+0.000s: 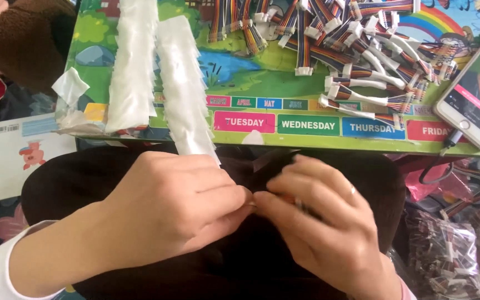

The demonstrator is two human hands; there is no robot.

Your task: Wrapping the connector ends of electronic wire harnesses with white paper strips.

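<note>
Left hand (181, 208) and right hand (320, 222) meet fingertip to fingertip at lower centre, both grips pinched shut on a small, mostly hidden cable piece (298, 204); its long axis runs rightward into the right hand, the nearer one.

A colourful picture board (262, 78) lies across the far side. Two long rows of small clear bags (131, 61) lie on its left part, side by side. A heap of rainbow ribbon cables (356, 39) with white plugs covers its far right. A white phone (476, 91) rests at the right edge, screen lit. A brown fleece (26, 39) sits far left.
</note>
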